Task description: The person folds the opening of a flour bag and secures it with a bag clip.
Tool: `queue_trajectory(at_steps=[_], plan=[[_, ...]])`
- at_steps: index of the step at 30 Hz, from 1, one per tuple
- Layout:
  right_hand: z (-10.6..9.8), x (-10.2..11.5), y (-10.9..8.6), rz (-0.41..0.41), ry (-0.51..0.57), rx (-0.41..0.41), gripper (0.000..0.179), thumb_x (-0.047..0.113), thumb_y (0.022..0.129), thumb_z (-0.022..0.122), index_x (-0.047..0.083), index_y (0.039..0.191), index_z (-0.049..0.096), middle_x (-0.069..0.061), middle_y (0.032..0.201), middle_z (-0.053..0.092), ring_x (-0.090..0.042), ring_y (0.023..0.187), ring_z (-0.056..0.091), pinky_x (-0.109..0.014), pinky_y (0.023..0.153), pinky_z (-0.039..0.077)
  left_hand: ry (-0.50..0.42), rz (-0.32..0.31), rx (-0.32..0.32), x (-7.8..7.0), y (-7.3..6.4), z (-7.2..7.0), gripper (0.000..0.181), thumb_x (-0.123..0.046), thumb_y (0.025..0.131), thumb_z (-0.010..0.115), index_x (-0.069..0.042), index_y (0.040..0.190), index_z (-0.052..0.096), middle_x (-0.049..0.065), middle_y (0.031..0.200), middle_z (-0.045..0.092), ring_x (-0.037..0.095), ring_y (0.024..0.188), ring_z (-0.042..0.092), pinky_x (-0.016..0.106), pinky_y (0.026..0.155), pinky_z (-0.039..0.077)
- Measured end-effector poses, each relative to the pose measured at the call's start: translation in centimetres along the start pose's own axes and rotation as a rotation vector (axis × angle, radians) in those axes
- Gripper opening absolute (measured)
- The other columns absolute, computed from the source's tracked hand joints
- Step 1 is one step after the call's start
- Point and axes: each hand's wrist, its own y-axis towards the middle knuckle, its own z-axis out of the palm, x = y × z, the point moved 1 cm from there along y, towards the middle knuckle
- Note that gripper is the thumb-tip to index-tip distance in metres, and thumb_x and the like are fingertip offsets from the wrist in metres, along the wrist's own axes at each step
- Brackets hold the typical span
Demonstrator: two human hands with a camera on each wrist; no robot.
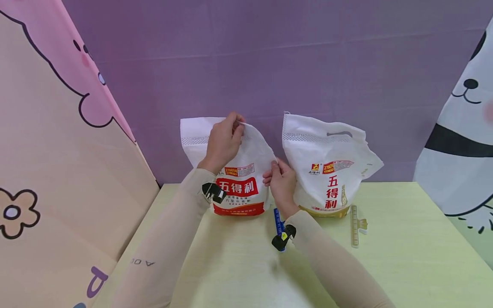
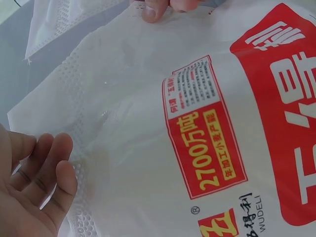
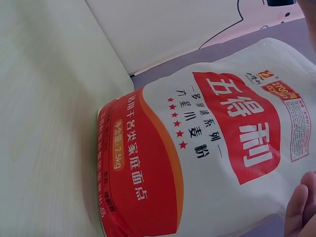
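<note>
A white flour bag (image 1: 240, 186) with red panels stands upright on the table, its top unfolded and leaning a little. My left hand (image 1: 224, 143) pinches the bag's upper edge from above. Lower down, my right hand (image 1: 283, 184) pinches the right side edge between thumb and fingers. In the left wrist view, the left hand's curled fingers (image 2: 61, 173) lie against the perforated band near the bag's top. The right wrist view shows the red base of the bag (image 3: 138, 173) on the table.
A second flour bag (image 1: 321, 160) with a gold base stands to the right, a handle slot in its top. Beside it lies a gold bag clip (image 1: 354, 226). A blue bag clip (image 1: 278, 219) lies partly under my right wrist. A purple backdrop (image 1: 254, 64) rises behind.
</note>
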Motion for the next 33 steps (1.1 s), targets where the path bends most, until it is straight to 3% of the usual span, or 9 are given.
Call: queue_trajectory(at_steps=[6, 15, 26, 33], plan=[[0.06, -0.07, -0.14, -0.035, -0.057, -0.03, 0.03, 0.031, 0.108, 0.052, 0.015, 0.127, 0.067, -0.009, 0.085, 0.068, -0.019, 0.068, 0.068, -0.025, 0.07, 0.061, -0.016, 0.026, -0.004, 0.26, 0.12, 0.06, 0.017, -0.019, 0.106, 0.056, -0.01, 0.119, 0.06, 0.009, 0.101, 0.068, 0.021, 0.079, 0.065, 0.034, 0.075, 0.059], [-0.05, -0.25, -0.21, -0.174, -0.146, -0.088, 0.024, 0.029, 0.106, 0.057, 0.01, 0.109, 0.072, -0.011, 0.078, 0.069, -0.02, 0.063, 0.064, -0.024, 0.062, 0.057, -0.012, 0.021, -0.023, 0.15, -0.14, 0.0, 0.015, -0.017, 0.106, 0.055, -0.009, 0.117, 0.061, 0.009, 0.101, 0.068, 0.022, 0.079, 0.065, 0.034, 0.073, 0.056], [0.43, 0.09, 0.25, -0.118, -0.24, -0.155, 0.034, 0.042, 0.096, 0.069, 0.009, 0.103, 0.069, -0.006, 0.072, 0.059, -0.022, 0.068, 0.06, -0.027, 0.054, 0.046, 0.002, 0.026, -0.048, 0.17, -0.69, 0.08, 0.018, -0.021, 0.105, 0.055, -0.011, 0.119, 0.06, 0.009, 0.106, 0.069, 0.022, 0.085, 0.062, 0.035, 0.075, 0.059], [0.63, 0.09, 0.46, -0.065, -0.244, -0.214, 0.036, 0.046, 0.096, 0.068, 0.009, 0.095, 0.068, -0.005, 0.072, 0.058, -0.022, 0.072, 0.062, -0.027, 0.057, 0.048, 0.017, 0.018, -0.051, 0.24, -0.83, 0.05, 0.019, -0.023, 0.105, 0.055, -0.011, 0.12, 0.06, 0.009, 0.109, 0.07, 0.023, 0.086, 0.062, 0.036, 0.076, 0.058]])
